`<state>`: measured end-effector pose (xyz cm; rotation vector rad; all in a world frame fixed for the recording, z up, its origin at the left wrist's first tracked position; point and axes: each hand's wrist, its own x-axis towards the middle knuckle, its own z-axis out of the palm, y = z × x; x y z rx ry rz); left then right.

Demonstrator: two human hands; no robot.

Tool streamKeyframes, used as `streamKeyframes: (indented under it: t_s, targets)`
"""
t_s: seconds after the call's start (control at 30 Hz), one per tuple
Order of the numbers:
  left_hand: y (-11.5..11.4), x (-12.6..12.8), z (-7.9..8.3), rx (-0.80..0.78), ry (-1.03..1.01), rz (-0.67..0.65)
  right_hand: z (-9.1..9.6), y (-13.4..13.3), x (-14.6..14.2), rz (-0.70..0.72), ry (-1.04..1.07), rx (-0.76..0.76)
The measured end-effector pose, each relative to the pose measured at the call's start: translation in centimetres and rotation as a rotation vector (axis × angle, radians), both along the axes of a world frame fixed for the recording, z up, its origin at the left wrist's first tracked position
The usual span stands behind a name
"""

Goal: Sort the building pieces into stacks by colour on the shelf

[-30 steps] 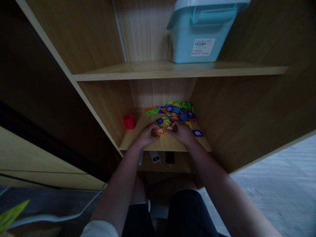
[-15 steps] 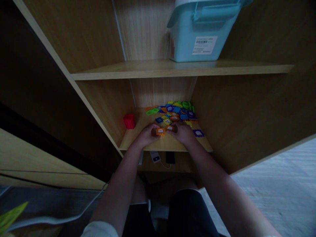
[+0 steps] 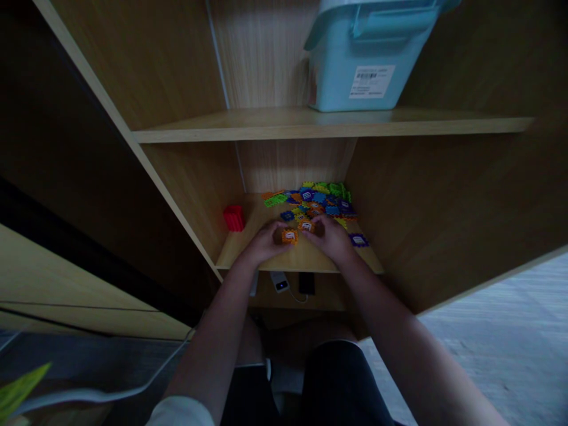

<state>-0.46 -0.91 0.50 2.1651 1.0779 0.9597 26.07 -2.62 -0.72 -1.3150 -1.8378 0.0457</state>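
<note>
Looks like a furnished room indoors, possibly in a home, though hard to tell from an office. Has a wooden cabinet [image 3: 266, 133] with a labelled blue storage bin [image 3: 373, 53] on one shelf and bright, toy-like plastic pieces [image 3: 319, 197] on the next. Includes a small white device [image 3: 279, 279] with a cable [image 3: 299, 300] on the lowest level, and a grey floor [image 3: 501, 343] alongside.

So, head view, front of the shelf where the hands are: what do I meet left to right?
Red ridged block, left hand, left orange piece, right orange piece, right hand, purple piece.
</note>
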Motion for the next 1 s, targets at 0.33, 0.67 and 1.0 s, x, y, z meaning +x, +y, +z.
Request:
streamKeyframes:
  t_s: [0.33, 0.67, 1.0]
  targets:
    - [0.3, -0.1, 0.4, 0.162, -0.161, -0.064, 1.1, -1.8, -2.0, 0.247, -0.119, 0.139]
    - [0.1, -0.1, 0.7, 0.055, -0.246, -0.123, 1.2, -1.7, -2.3, 0.337, -0.112, 0.142]
    - [0.5, -0.2, 0.1, 0.044, -0.241, -0.054, 0.7, -1.2, -2.1, 0.322, -0.001, 0.111]
